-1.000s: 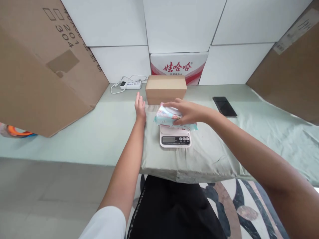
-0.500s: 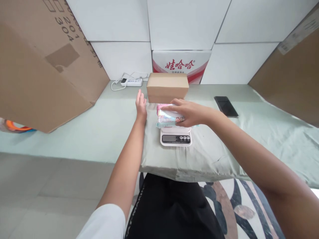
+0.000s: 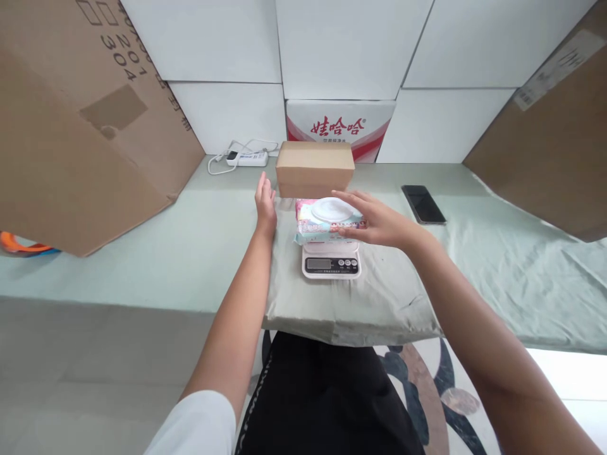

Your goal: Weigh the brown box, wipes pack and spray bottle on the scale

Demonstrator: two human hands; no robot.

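While the wet-wipes pack (image 3: 320, 222) lies on the digital scale (image 3: 331, 265), the right hand (image 3: 377, 221) spreads loose fingers around its right end; the empty left hand (image 3: 265, 205), fingers extended, is near the cardboard box (image 3: 315, 170).

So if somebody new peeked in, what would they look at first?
Probably the colourful packet with the white oval lid, in the middle on a white scale, the right grip at its right end. Next, maybe the huge brown cardboard with big numbers on the left, or the red-and-white box against the back wall.
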